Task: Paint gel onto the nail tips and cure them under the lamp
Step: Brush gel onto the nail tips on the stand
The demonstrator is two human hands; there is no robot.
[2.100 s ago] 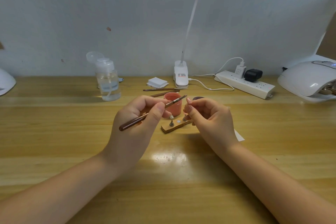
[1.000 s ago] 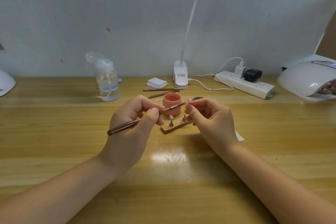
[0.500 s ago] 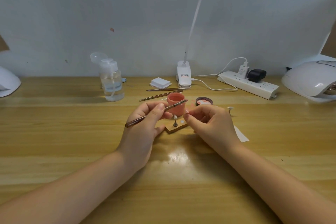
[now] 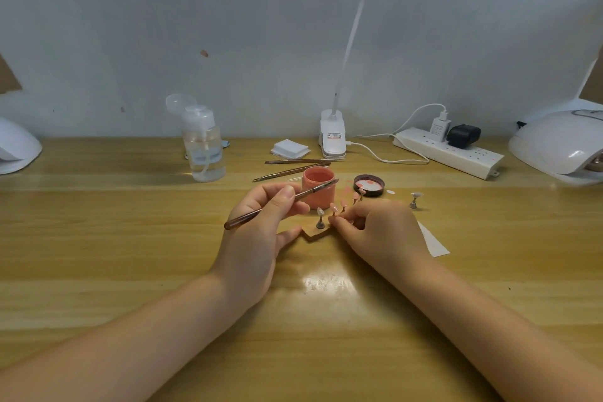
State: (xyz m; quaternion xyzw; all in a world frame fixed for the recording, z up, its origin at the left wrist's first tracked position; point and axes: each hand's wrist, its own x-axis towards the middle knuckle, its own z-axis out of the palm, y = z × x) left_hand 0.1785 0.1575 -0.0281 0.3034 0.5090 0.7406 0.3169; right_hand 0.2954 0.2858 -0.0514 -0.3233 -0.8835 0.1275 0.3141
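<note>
Left hand (image 4: 261, 232) of ours pinches the brush (image 4: 281, 203) between thumb and fingers, the handle trailing back toward the bench's left edge and the bristle end reaching forward and right, over the rim of the open pink gel pot (image 4: 318, 187). Our right hand (image 4: 375, 228) sits just beside it, fingers curled down onto the small wooden stand (image 4: 316, 233), seemingly pinching one post at its fingertips; what exactly it grips we cannot tell.

What the next stroke turns on, we judge, is this: the nail tips (image 4: 337, 206) stand between our two hands, just right of and nearer to us than the brush tip, in a row running toward the far right. The brush's long axis points past them at the pot, so it must swing down and right. The right hand is nearer the tips.

They look small, on thin posts; several are pink, and the nearest-left one (image 4: 320, 212) seems pale, perhaps uncoated. One more (image 4: 415, 196) stands apart to the right, past the pot's lid (image 4: 369, 185). The curing lamp (image 4: 561, 147) waits at the bench's far right edge.
</note>
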